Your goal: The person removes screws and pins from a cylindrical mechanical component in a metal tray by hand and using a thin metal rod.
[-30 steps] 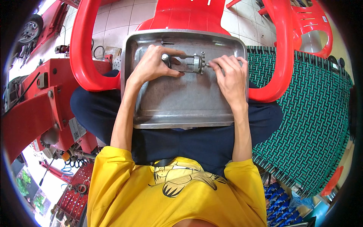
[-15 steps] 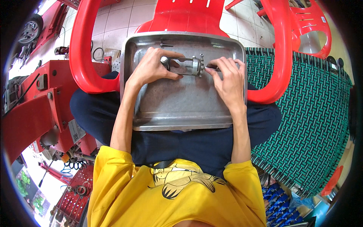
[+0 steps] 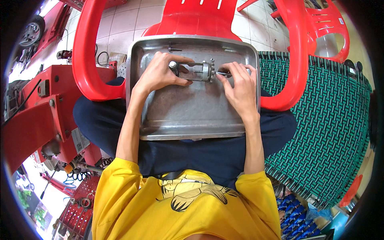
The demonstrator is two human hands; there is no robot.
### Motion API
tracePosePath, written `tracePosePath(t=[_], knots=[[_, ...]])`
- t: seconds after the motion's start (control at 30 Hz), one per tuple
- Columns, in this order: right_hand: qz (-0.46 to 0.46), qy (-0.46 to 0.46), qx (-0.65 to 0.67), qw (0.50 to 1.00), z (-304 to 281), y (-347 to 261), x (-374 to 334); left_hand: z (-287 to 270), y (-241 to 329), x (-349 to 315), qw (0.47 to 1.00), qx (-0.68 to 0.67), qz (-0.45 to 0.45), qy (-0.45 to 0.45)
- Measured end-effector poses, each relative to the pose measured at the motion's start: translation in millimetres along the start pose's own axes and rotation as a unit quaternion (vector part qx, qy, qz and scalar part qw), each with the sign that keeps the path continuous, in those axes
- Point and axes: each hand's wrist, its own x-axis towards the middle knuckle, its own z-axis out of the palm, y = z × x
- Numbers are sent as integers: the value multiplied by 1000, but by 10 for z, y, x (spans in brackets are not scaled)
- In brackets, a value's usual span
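A big red chair (image 3: 196, 24) is standing past the fingers (image 3: 180, 59). A gray metal tray (image 3: 192, 112) is sitting under them. The left hand (image 3: 162, 75) is gripping with thumb and fingers spread apart, and the right hand (image 3: 240, 86) is pinching. Between their fingers, a metal part (image 3: 205, 72) is lying sideways, its left end in the left grip, its toothed ring (image 3: 212, 71) facing the right fingertips. Past the left fingers, a dark bolt (image 3: 175, 49) is resting. A thin stick (image 3: 224, 73) is poking from the right pinch, close to the ring.
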Motion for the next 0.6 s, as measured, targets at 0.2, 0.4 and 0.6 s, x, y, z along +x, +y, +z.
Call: tracePosePath(t=[0.2,0.4,0.6], knots=[[0,-20,-22,1000,27,23,-29,5,-6,5,1000,2,-11,-6],[6,-31,-23,999,-41,-1,2,4,-14,-5,1000,5,-22,-8],[2,-13,-9,1000,-49,-2,9,-21,33,-7,999,-3,-30,-14]])
